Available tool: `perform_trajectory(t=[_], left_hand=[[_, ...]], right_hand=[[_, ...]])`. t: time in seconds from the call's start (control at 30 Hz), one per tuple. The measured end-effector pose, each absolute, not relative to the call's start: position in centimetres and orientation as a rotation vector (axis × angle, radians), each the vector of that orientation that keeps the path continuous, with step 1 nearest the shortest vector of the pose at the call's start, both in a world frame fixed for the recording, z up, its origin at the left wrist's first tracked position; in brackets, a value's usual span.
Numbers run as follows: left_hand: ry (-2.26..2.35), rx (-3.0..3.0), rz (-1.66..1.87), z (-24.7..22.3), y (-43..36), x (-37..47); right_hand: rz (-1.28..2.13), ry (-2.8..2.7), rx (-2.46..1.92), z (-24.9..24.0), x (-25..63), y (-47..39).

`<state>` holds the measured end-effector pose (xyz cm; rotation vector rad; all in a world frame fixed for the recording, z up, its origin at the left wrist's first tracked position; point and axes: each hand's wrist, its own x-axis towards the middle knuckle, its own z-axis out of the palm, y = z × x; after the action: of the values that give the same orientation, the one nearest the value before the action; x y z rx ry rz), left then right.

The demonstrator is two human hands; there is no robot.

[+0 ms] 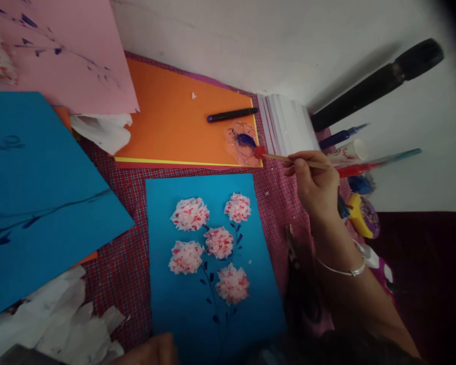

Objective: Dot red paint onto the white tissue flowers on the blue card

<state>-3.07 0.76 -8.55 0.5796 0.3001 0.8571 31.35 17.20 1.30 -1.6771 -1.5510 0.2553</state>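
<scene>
In my right hand (314, 185) is a thin wooden stick (279, 158), pinched between the fingers. Its red-coated tip is at the edge of a clear flower-shaped dish (235, 152) holding dark blue and red paint. Below lies a blue sheet (161, 197) bearing several fluffy white-and-red flowers (190, 213) with dark blue stems and leaves. My left hand (157, 351) rests at the bottom edge of the blue sheet, mostly cut off by the frame, with its fingers curled; whether it holds anything is hidden.
A dark marker (231, 115) lies on orange paper (167, 111). Painted blue (61, 177) and pink (87, 45) sheets are at left, above crumpled white paper (57, 314). Bottles, a yellow item (359, 215) and scissors (291, 246) are at right.
</scene>
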Motion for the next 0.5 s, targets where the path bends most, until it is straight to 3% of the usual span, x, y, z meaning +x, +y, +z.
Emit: perform_trajectory(t=[0.5], left_hand=[[0.605,0.633,0.883,-9.0,1.0,-2.6]], right_hand=[[0.443,-1.417,-1.585,4.0,28.3,9.0]])
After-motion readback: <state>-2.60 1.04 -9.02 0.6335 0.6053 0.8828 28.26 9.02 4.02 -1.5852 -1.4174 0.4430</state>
